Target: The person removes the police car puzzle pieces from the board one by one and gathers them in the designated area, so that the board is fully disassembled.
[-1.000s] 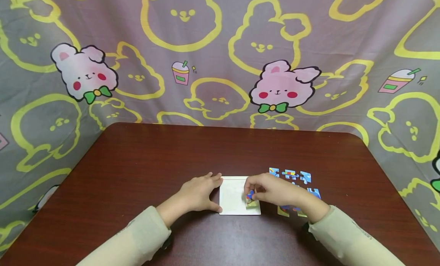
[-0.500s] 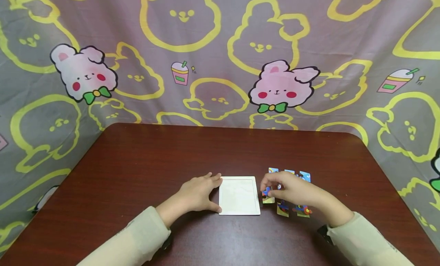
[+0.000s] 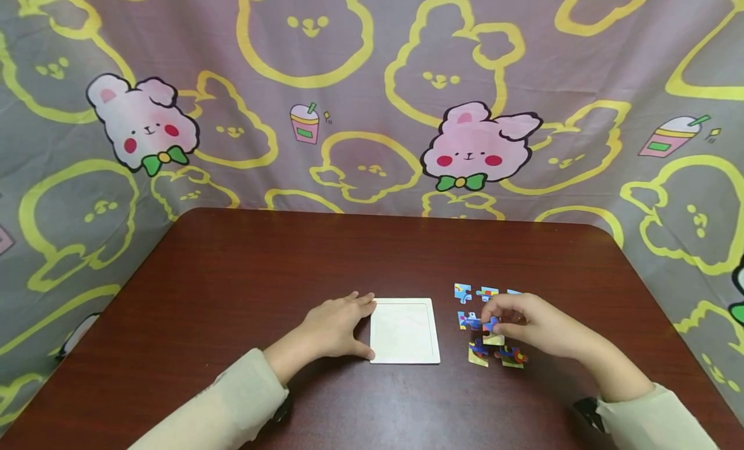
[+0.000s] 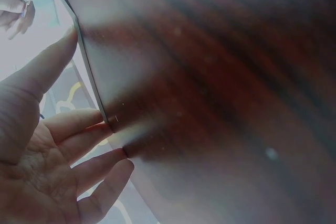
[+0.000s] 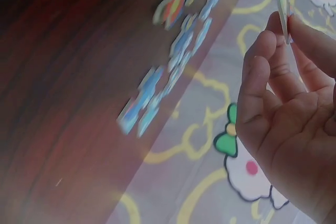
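Note:
My left hand (image 3: 332, 327) rests at the left side of a square white puzzle tray (image 3: 403, 334), thumb at the near corner and fingers at the far one. In the left wrist view its thumb (image 4: 50, 69) and fingertips touch the tray's thin edge. Nothing lies inside the tray. My right hand (image 3: 540, 326) pinches a jigsaw piece (image 3: 494, 339), blue and red above a yellow strip, over the other pieces. The right wrist view shows that piece (image 5: 284, 9) edge-on between thumb and fingers.
Several loose jigsaw pieces lie in rows right of the tray, among them a sky-blue one (image 3: 462, 292) and a red-and-blue one (image 3: 511, 357). My right hand partly covers some. Behind the dark red table (image 3: 279, 256) hangs a cartoon-printed cloth (image 3: 360, 108).
My right hand has moved right with the jigsaw piece, from over the tray to above the loose pieces. The left hand and the tray have stayed put.

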{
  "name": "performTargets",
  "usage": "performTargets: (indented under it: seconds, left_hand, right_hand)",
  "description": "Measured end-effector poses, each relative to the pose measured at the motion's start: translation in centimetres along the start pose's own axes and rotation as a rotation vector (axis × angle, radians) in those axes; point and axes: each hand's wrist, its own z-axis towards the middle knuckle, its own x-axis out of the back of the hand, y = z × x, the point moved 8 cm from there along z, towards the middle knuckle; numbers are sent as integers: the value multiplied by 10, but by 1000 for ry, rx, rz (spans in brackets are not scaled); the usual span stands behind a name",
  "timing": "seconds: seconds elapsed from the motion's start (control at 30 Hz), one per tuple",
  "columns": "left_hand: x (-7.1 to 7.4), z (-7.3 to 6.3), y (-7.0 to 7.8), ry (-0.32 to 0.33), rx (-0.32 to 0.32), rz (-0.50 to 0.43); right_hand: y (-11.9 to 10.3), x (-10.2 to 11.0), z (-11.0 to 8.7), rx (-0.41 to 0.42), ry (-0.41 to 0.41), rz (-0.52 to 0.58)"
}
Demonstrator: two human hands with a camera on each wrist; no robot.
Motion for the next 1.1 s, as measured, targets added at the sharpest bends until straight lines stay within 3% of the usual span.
performTargets:
  seconds: [0.23,0.63,1.1]
  left_hand:
    - [-1,1,0,-5,7,-11]
    - [-1,2,4,-7,-1,-9]
    - [1,2,3,-14,-15,-6]
  right_hand:
    - [19,12,-21,4,52,-53]
    - [45,21,-55,-11,39,4]
    - [61,16,-64,-1,-25,84]
